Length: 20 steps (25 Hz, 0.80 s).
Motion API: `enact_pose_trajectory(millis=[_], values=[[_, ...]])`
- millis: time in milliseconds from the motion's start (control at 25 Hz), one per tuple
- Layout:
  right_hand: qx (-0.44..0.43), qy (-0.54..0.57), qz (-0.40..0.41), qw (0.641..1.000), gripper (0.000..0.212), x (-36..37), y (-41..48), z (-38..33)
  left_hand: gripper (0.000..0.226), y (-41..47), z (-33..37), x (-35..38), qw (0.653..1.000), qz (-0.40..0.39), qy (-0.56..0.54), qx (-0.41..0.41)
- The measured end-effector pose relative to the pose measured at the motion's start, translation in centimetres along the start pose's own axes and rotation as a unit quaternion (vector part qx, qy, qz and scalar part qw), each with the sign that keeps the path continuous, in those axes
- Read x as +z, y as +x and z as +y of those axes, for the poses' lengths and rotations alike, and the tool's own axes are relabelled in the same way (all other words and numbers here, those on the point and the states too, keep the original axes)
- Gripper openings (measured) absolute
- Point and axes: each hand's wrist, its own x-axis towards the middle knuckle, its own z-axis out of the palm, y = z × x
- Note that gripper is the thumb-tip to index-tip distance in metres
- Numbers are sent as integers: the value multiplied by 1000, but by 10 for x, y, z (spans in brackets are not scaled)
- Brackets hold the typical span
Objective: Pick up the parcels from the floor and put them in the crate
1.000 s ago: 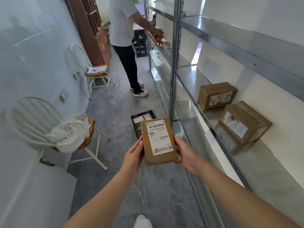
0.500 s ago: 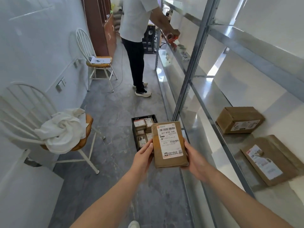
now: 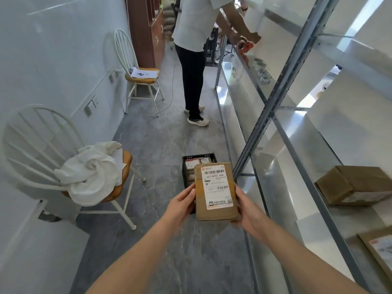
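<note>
I hold one parcel (image 3: 216, 192) in the air, left hand (image 3: 182, 205) and right hand (image 3: 246, 209) with fingers pressed on its sides, above the crate (image 3: 186, 159) on the floor. Several parcels already lie inside; I judge this one still has to be lowered in.

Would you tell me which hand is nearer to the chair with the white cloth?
Left. The left hand grips the parcel on the side facing the chair; the right hand is beyond the parcel, shelf-side.

The brown cardboard parcel (image 3: 216, 192) hides most of the black plastic crate (image 3: 199, 158) at its 11 o'clock, whose contents' labels are unreadably small.
</note>
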Motion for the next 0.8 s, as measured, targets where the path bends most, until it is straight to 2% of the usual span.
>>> enact_pose_trajectory(millis=[240,440,800], values=[[33,30,-21,999,42,-9,48,-21,47,29,19,1,999,15,42,8],[39,22,-73,996,41,-27,85,-48,57,60,50,19,997,49,64,17],[62,-17,-107,992,46,-82,148,-106,43,113,75,77,987,135,78,45]])
